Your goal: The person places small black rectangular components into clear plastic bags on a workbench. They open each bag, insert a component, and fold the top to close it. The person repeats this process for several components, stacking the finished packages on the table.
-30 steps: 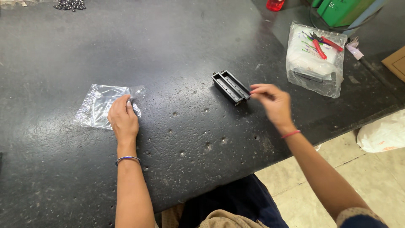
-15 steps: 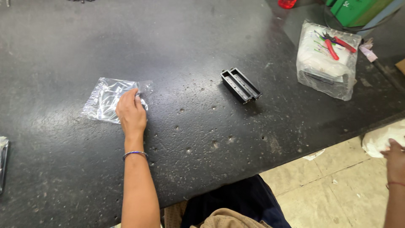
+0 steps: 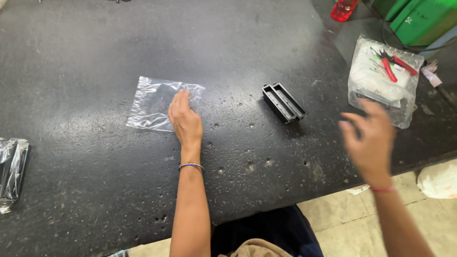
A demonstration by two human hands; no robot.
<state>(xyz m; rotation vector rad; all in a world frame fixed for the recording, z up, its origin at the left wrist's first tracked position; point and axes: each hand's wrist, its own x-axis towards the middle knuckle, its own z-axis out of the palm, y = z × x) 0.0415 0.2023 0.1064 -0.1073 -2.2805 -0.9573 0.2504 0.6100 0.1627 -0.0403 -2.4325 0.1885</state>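
My left hand [image 3: 184,119] lies flat on the right part of a small clear plastic bag [image 3: 153,102] that rests on the black table [image 3: 95,47]. A black double-channel plastic part [image 3: 283,102] sits on the table to the right of the bag, untouched. My right hand [image 3: 369,141] hovers above the table's near right side, blurred, fingers spread, holding nothing. It is to the right of the black part and just in front of a padded plastic packet.
A padded clear packet [image 3: 376,88] with red-handled cutters [image 3: 389,66] on top lies at the right. Behind it are green boxes [image 3: 416,21] and a red object [image 3: 343,8]. A crumpled clear wrapper [image 3: 12,169] lies at the left edge. The table's front edge runs near my body.
My right hand left the black part, dropped off the table to the lower right, and has now come back up over the table's right side. My left hand stays on the bag.
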